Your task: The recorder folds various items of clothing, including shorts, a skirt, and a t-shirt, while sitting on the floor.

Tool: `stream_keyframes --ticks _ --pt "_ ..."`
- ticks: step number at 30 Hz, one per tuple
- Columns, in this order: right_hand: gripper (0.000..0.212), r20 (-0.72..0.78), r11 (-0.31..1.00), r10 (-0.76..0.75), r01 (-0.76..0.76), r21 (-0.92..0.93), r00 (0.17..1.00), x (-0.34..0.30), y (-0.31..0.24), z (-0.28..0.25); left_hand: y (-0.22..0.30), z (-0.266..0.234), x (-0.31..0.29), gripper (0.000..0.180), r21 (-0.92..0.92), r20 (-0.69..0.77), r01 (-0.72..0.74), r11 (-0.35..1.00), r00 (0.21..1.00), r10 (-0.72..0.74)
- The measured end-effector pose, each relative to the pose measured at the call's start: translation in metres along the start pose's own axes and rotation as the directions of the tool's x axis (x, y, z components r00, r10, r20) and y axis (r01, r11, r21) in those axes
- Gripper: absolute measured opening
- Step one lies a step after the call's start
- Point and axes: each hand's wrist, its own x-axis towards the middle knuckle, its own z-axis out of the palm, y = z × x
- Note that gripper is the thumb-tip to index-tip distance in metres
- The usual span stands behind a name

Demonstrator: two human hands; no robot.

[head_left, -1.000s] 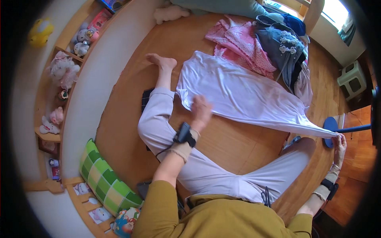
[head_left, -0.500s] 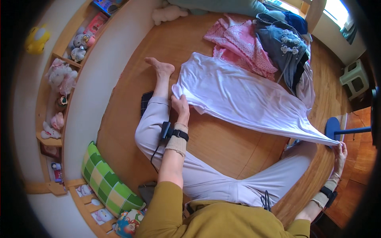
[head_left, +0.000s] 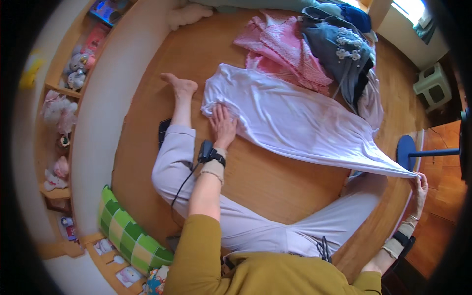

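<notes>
Since the earlier frame the left hand (head_left: 223, 125) had moved off the hem edge and lay open and flat on the white garment (head_left: 295, 120), pressing it to the wooden floor (head_left: 275, 182). The right hand (head_left: 419, 189) stayed far out at the side, pinching the stretched corner of the thin, smooth cloth. Behind it lay a pink lace garment (head_left: 290, 49) and a denim piece (head_left: 339, 49); a green checked cushion (head_left: 130, 238) lay by the shelf.

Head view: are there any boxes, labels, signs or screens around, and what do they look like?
Colourful box: top shelf at upper left, flat, blue with purple.
Small picture cards: lower left beside the green checked cushion, pale with small figures.
No screen or sign shows.
</notes>
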Motion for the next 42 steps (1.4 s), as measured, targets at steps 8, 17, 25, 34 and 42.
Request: stream_keyframes --ticks 8,17,25,34,42 --pt "0.016 0.032 0.995 -0.102 0.102 -0.010 0.994 -0.009 -0.040 0.031 0.095 -0.033 -0.020 0.061 -0.340 -0.065 -0.270 0.901 0.962 0.264" --pt "0.019 0.274 0.728 -0.475 0.548 -0.411 0.836 0.020 -0.219 0.174 0.198 -0.027 -0.144 0.057 -0.870 -0.008 -0.216 0.444 0.905 0.426" --pt "0.016 0.807 0.809 -0.440 0.564 0.167 0.393 0.046 -0.247 0.545 0.191 -0.018 -0.150 0.031 -0.889 0.458 0.458 -0.006 0.889 0.011" --pt "0.040 0.877 0.619 -0.441 0.772 0.143 0.191 -0.025 -0.043 0.749 0.196 0.046 -0.166 0.033 -0.852 0.507 0.523 0.027 0.836 -0.209" --pt "0.023 0.597 0.702 -0.365 0.632 -0.328 0.715 0.109 -0.010 0.505 -0.034 0.005 0.076 0.029 -0.889 0.357 0.437 0.137 0.848 -0.391"
